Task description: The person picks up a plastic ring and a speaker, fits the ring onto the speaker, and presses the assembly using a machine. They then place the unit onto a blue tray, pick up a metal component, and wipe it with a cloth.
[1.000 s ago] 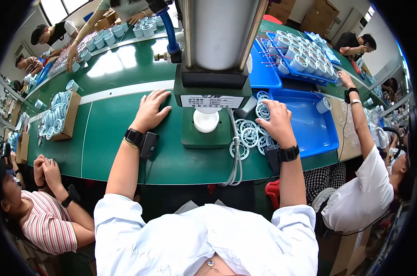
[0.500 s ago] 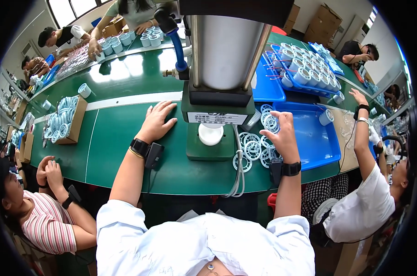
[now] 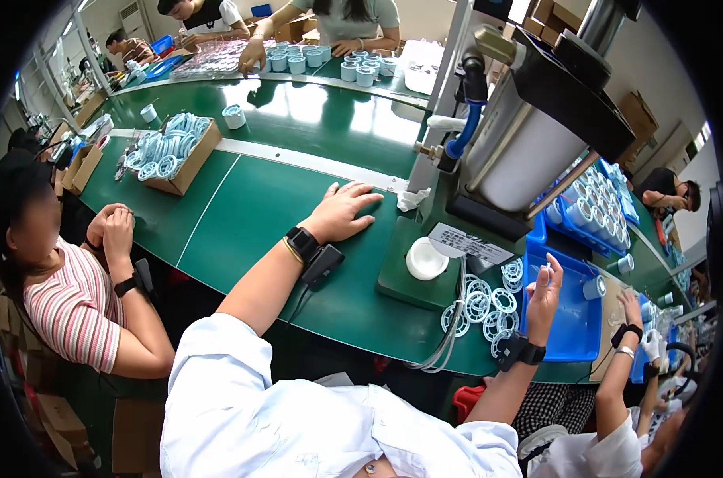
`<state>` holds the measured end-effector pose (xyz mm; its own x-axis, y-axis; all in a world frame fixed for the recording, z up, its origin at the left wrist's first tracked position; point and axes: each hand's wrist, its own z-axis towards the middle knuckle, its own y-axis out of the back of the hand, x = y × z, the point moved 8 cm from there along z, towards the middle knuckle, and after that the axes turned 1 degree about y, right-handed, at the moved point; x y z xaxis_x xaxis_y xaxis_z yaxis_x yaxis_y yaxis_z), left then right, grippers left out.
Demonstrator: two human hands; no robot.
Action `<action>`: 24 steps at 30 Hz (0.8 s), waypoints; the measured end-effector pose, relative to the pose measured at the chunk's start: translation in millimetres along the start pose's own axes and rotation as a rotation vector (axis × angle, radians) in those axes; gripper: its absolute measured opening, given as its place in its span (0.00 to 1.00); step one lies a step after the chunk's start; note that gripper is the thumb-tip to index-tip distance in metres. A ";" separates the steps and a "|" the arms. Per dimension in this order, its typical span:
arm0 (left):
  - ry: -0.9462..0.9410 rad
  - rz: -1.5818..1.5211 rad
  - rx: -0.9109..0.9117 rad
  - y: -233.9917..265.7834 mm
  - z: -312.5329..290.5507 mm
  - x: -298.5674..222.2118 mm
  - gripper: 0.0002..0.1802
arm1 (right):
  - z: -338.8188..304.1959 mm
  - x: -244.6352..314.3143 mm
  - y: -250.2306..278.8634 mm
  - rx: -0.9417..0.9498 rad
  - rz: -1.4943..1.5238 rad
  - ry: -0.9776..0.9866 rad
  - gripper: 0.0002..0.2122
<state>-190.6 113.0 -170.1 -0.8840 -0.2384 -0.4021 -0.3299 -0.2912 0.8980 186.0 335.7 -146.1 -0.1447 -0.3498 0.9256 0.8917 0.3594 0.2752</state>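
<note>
My left hand lies palm down on the green tabletop, fingers spread, holding nothing. To its right stands a press with a grey cylinder and a green base. A round white fixture sits on that base. My right hand is raised at the near left side of a blue tray, fingers up and apart from the thumb; I see nothing held in it. Several pale blue slotted rings lie loosely between the press base and that hand. Grey cables hang down in front of the press.
A cardboard box of pale blue rings stands at the left. White cups stand on the far tabletop, and one cup is in the blue tray. A co-worker in stripes sits at left; another person's hand is at right.
The view has turned left and tilted, so the press appears further right. My right hand's fingers, curved in a wide C before, now point up more. My left hand stays flat on the table.
</note>
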 end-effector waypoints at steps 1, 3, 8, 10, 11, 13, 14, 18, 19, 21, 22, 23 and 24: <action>-0.001 -0.001 0.012 0.8 -2.9 -0.5 0.28 | -1.9 7.8 1.8 -0.036 -0.046 0.043 0.23; -0.008 0.007 0.060 -4.7 0.3 -6.2 0.29 | -3.6 11.7 10.2 -0.120 -0.124 0.109 0.23; -0.006 -0.014 0.013 -7.3 -0.2 -1.9 0.28 | -5.2 17.5 3.4 -0.084 -0.133 0.202 0.23; -0.025 -0.017 0.016 -8.7 -0.5 -1.6 0.29 | -3.1 7.5 3.7 -0.007 0.002 0.130 0.24; -0.034 -0.017 0.017 -9.4 -0.5 -1.3 0.29 | -2.5 3.6 1.8 0.033 0.069 0.093 0.24; -0.026 -0.019 0.022 -9.0 -0.9 -1.1 0.29 | -4.2 6.3 4.8 0.023 0.094 0.066 0.25; -0.022 -0.021 0.029 -8.9 -1.1 -1.3 0.29 | -4.9 7.3 7.1 0.010 0.118 0.038 0.25; -0.022 -0.016 0.041 -11.1 -1.7 -2.8 0.29 | -5.2 4.8 14.0 -0.063 0.087 0.094 0.26; -0.027 -0.014 0.045 -11.4 -1.2 -3.3 0.29 | -4.7 6.1 15.7 -0.096 0.058 0.136 0.26; -0.021 -0.020 0.045 -10.3 0.5 -1.9 0.29 | -2.1 4.5 13.5 -0.109 0.025 0.157 0.26; -0.019 -0.027 0.046 -8.8 1.2 -1.8 0.29 | -1.8 8.3 11.7 -0.125 -0.009 0.178 0.26; -0.018 -0.034 0.047 -7.5 2.0 -1.5 0.29 | -1.6 11.5 10.9 -0.142 -0.044 0.199 0.27; -0.017 -0.030 0.046 -7.6 1.9 -1.0 0.29 | -1.8 11.7 10.4 -0.142 -0.040 0.200 0.27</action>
<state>-187.9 117.3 -176.2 -0.8787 -0.2147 -0.4263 -0.3708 -0.2551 0.8930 194.3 333.8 -132.8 -0.1056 -0.5305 0.8411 0.9403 0.2219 0.2580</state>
